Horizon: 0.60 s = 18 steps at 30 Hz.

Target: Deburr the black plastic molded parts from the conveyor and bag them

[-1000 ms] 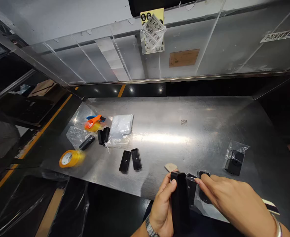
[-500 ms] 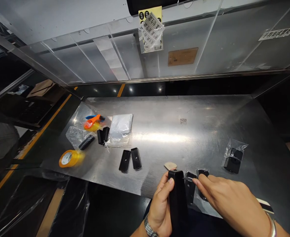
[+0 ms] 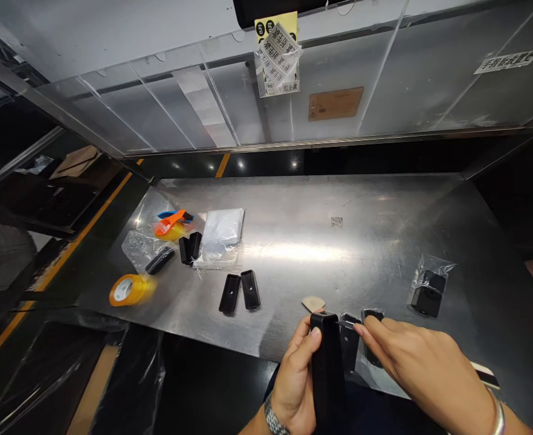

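Clearly, the left hand [image 3: 297, 374] is closed round a long black case [image 3: 326, 368], thumb flat on its face, holding it upright at the near edge of the metal worktop [image 3: 293, 205], right of the middle. The right hand [image 3: 423, 362] pinches a thin metal blade [image 3: 348, 324] tightly between thumb and forefinger, its tip at the case's upper right edge.

Behind the blade, near the front edge, lie black pieces [image 3: 350, 347], partly covered by the right hand; a bagged black block [image 3: 428, 294] sits toward the right edge. Two open black trays [image 3: 229, 294] [image 3: 251, 290] lie left of the middle, and a yellow tape roll [image 3: 128, 290] by the left near corner has print on its core too small to read.

As for writing, the hanging sticker packet [image 3: 278, 54] shows round black stickers marked "8月" and white labels printed "衍生款". The strip label [image 3: 509, 61] at upper right appears to read "手指套放置处". A square printed code [image 3: 336, 222] is on the worktop toward its far edge; the brown card [image 3: 336, 104] above bears marks too small to read.
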Available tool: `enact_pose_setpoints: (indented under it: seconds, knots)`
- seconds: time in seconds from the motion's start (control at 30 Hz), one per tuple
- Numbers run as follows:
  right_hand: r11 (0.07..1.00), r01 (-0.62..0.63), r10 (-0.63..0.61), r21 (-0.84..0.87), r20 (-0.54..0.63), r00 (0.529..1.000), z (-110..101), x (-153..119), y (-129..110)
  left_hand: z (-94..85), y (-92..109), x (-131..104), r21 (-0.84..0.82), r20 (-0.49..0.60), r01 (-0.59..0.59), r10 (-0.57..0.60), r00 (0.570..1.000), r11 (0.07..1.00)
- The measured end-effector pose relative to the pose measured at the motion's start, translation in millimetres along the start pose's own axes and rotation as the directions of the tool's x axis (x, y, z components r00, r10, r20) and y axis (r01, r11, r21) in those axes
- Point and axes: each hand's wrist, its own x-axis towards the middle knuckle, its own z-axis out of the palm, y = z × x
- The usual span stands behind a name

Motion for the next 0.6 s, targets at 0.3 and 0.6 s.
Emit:
enact_pose_setpoints:
  seconds: [0.3,0.6]
  knots:
    - [1.000,0.010,-0.011,-0.023,-0.034,0.999,0.8,-1.3,-1.7,-1.9,-2.8,1.0,0.003,-0.010,-0.008,0.008,1.000,1.000]
    - [1.000,0.020,-0.019,-0.018,0.015,1.000,-0.8,-4.2,-4.2,-0.8,-3.0,0.3,0.026,-0.050,-0.012,0.014,0.999,1.000]
